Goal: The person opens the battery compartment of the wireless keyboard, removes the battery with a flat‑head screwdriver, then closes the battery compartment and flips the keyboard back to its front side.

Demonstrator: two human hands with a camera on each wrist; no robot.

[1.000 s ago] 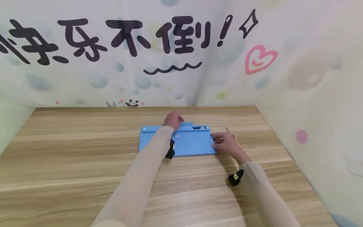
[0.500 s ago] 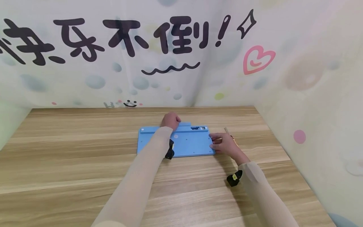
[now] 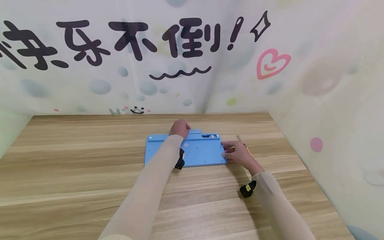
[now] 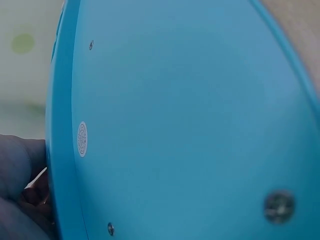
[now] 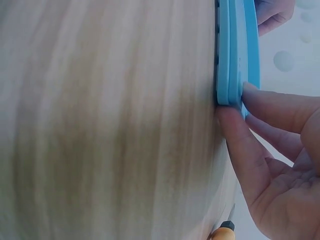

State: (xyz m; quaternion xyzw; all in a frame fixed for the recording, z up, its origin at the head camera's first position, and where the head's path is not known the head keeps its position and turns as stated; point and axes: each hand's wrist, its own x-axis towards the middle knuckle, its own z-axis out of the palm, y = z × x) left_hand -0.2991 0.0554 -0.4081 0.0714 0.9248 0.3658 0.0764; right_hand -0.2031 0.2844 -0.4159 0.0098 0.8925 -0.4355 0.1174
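Observation:
A light-blue keyboard (image 3: 207,153) lies face down on the wooden table, its screwed underside up. My left hand (image 3: 180,127) reaches over it to the far edge. In the left wrist view the thumb and curled fingers (image 4: 22,160) grip that edge. Beside them a narrow blue strip (image 3: 195,131) sticks out behind the keyboard. An uncovered compartment (image 3: 207,136) shows dark contents near the far right corner. At the right end, my right hand (image 3: 238,152) pinches the keyboard between thumb and fingers, as the right wrist view also shows.
Just beyond the right hand a screwdriver (image 5: 224,232) with an orange handle lies on the table; its shaft (image 3: 238,137) points away. A printed white cloth (image 3: 186,83) hangs along the table's far edge, and another pale wall (image 3: 339,126) borders the right side.
The view has shifted slightly, so everything sits a little farther left. Both hands keep their places on the keyboard, with no clear movement against it.

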